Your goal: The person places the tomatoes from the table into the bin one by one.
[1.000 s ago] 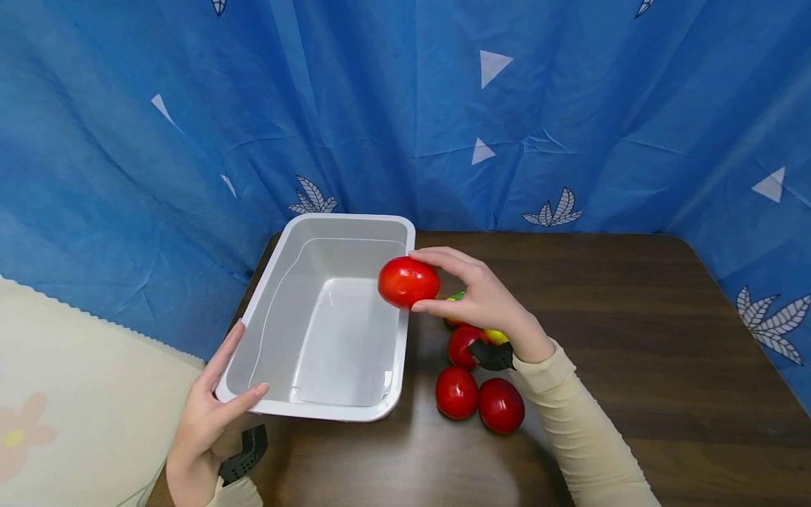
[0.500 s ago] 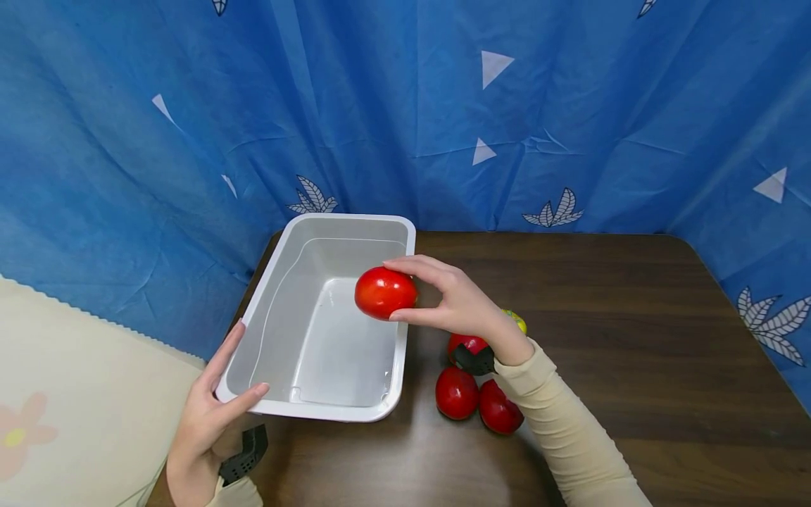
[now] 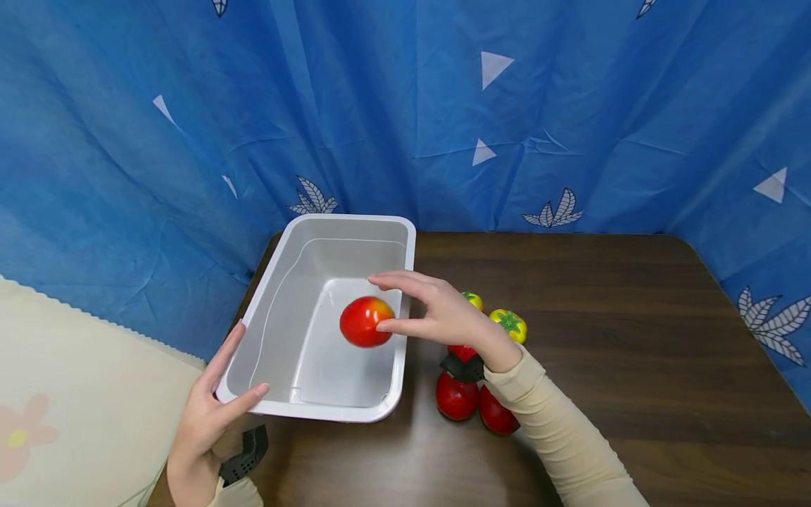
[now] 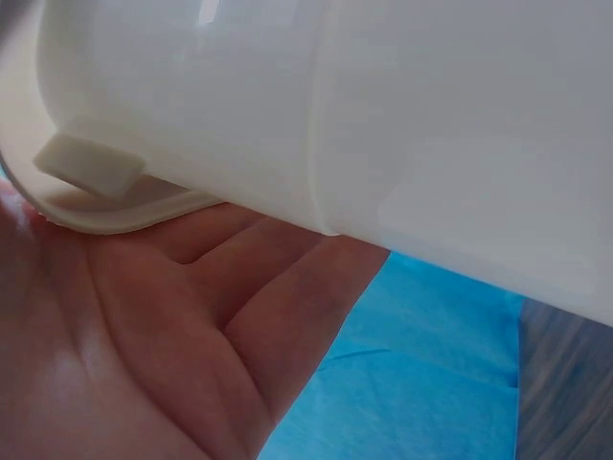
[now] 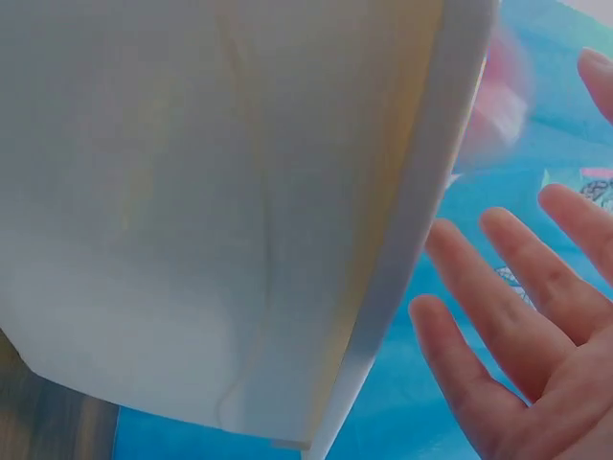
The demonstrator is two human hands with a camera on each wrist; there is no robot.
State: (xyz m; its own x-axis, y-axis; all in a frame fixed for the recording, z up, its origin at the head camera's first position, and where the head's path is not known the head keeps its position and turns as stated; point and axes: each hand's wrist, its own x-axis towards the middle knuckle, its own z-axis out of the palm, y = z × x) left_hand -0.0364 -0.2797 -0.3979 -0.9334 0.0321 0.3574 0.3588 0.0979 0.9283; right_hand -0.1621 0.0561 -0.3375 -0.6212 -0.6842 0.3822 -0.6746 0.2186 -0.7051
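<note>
"Over the floor of the white tub (image 3: 355,373), what's that?"

"One red fruit (image 3: 362,322), yellowish at one end and blurred in the right wrist view."

"Is the right hand (image 3: 443,310) gripping it?"

"No, released: its fingers are spread clear of it, by the tub's right rim."

"And the left hand (image 3: 205,408)?"

"Grasping the tub's near left corner, thumb over the rim."

"How many others?"

"Five show to the right of the tub: three dark red fruits (image 3: 456,396) and two yellow-topped fruits (image 3: 507,324), both with green on top. The right sleeve (image 3: 557,429) and wrist hide parts of some."

"Worn on the wrists?"

"Two black devices (image 3: 245,454), one on each."

"The room?"

"Beneath the tub, a dark wood-grain table (image 3: 602,303). Behind it, a blue curtain (image 3: 405,105) printed with white triangles and outlined leaves. Left of it, a cream cloth (image 3: 82,380) with a scalloped edge and one pale pink flower (image 3: 38,408)."
</note>
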